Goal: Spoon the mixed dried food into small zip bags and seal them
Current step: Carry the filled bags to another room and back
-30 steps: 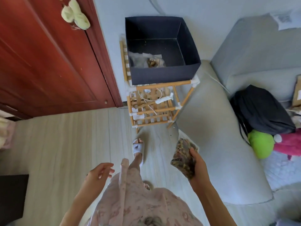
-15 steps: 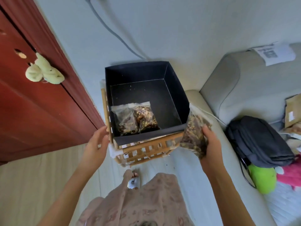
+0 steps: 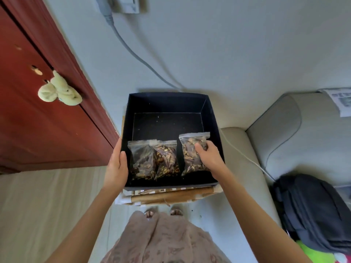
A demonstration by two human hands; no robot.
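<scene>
Inside box (image 3: 169,103), right hand (image 3: 210,158) gripping bag (image 3: 190,154) — left hand (image 3: 115,168) on rim

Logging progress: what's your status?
Right hand holds bag inside box. Left hand grips box wall. Filled bags alongside. Nothing blocking.

Home living room: grey sofa (image 3: 281,141), red wooden door (image 3: 38,120), backpack (image 3: 311,211), wood-look floor (image 3: 47,205).

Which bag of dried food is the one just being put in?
Look in the dark box on the wooden rack beside the sofa. It is the bag at the right, under the right hand. The other two bags lie untouched beside it.
</scene>
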